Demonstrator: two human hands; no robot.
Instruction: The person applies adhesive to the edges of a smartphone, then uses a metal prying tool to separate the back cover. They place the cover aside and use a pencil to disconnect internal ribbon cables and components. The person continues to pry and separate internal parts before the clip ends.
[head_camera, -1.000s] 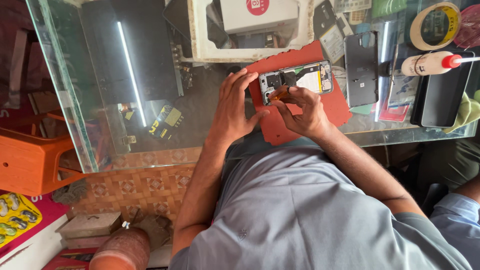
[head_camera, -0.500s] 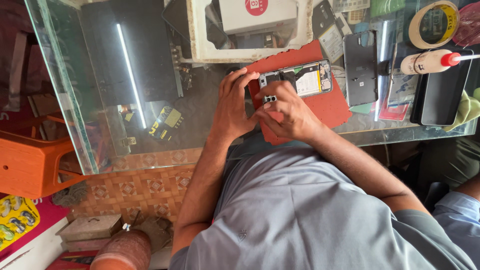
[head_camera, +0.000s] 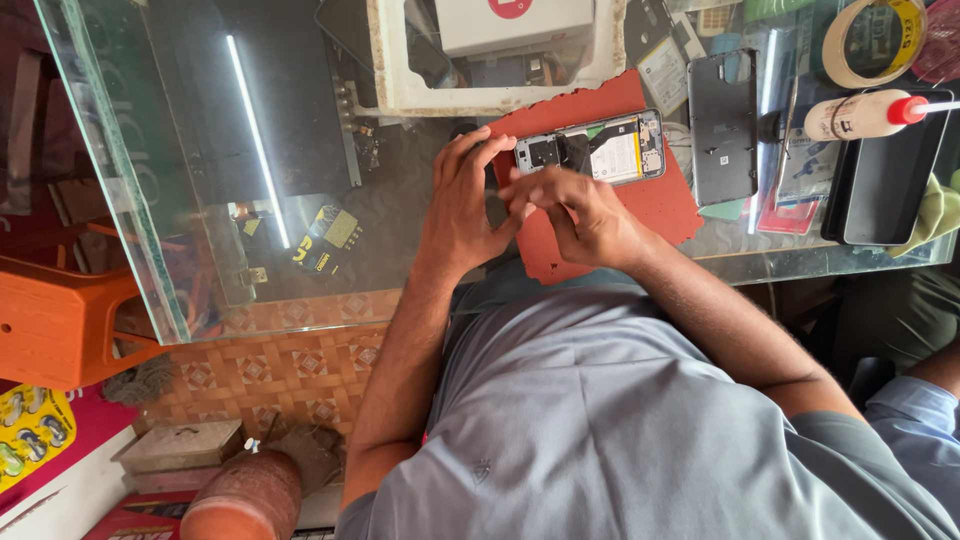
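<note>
overhead, a glass surface (head_camera: 150, 200) carries a red mat (head_camera: 660, 200), where an opened phone (head_camera: 590, 148) lies with its insides showing. the left hand (head_camera: 462, 205) rests beside its end, fingers spread loosely; the right hand (head_camera: 580, 215) hovers at the near edge, fingers pinched, though on what i cannot tell. nearby sit a back cover (head_camera: 722, 125), glue bottle (head_camera: 865, 113), tape roll (head_camera: 872, 40) and white tray (head_camera: 400, 90). below stands an orange stool (head_camera: 50, 320) on patterned floor (head_camera: 280, 365).

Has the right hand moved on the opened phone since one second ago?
Yes. The right hand has shifted slightly toward the left hand, judged against the red mat under the opened phone.
</note>
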